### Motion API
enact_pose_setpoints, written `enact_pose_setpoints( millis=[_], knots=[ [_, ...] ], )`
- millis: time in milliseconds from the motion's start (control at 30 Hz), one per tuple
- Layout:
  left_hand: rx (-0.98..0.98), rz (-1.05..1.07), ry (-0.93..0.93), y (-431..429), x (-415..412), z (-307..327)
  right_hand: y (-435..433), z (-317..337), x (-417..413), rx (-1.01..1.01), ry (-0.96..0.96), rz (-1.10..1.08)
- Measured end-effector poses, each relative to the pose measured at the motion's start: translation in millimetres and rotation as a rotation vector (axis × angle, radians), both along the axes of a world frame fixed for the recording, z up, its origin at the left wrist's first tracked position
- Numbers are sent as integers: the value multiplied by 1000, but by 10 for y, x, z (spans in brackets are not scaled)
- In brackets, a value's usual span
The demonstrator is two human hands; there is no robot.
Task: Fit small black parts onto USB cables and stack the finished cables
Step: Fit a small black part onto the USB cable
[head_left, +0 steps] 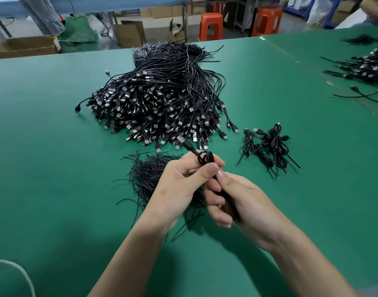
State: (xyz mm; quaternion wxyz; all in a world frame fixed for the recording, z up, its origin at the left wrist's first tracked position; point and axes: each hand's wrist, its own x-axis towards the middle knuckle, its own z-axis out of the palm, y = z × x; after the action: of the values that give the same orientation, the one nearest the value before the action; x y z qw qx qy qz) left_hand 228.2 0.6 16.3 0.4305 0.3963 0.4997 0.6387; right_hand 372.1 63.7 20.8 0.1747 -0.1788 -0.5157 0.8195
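white cord [22,273]: curves through the bottom left corner, well apart from the work.
counter [44,146]: green mat under everything named here.
small black parts [145,174]: loose heap of thin strips just left of the left grip and partly hidden beneath it.
loose usb cables [162,99]: large heap behind both grips, plugs fanned toward the near side.
left grip [179,183]: clenched round the held cable, thumb pressed across its loops.
held cable [205,157]: lifted off the counter between both grips, loops bunched at the top, usb plug [181,139] jutting up and to the left.
right grip [233,198]: fingers curled round the lower run of the same cable; cannot tell whether a black part is pinched there too.
step in hand: probably fastening the coil with a black part.
doing it well: pin the loops flat under the thumb so none spring free, cinch near the middle, leave the plug clear.
finished cables [267,148]: small stack of tied coils right of the grips, apart from the big heap; likely resting place for this one.
second heap [364,69]: more cables at the counter's far right.
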Motion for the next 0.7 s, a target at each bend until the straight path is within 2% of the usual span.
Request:
enact_pose_setpoints(
  millis=[133,200,233,267,333,367,400,567,700],
  knots=[
    [-3,-28,-32,32,-90,2,-37,6,-67,75,-16,-72],
    [-2,-26,11,23,-142,14,-34,-12,-98,144,-69,-150],
    [-16,6,120,7,-191,17,-22,-25,-102,173,-100,-200],
    [-46,77,318,-21,-263,5,1,-40,-98,201,-132,-256],
    [-128,249,852,-140,-419,-44,52,-75,-71,258,-189,-373],
    [-161,295,1065,-219,-480,-58,79,-100,-56,280,-206,-428],
    [-198,300,1188,-295,-524,-65,103,-127,-42,299,-222,-475],
    [-378,279,1357,-437,-569,-155,109,-222,-58,353,-281,-550],
    [-390,318,1406,-377,-515,-185,77,-228,-95,367,-301,-559]
  ],
)
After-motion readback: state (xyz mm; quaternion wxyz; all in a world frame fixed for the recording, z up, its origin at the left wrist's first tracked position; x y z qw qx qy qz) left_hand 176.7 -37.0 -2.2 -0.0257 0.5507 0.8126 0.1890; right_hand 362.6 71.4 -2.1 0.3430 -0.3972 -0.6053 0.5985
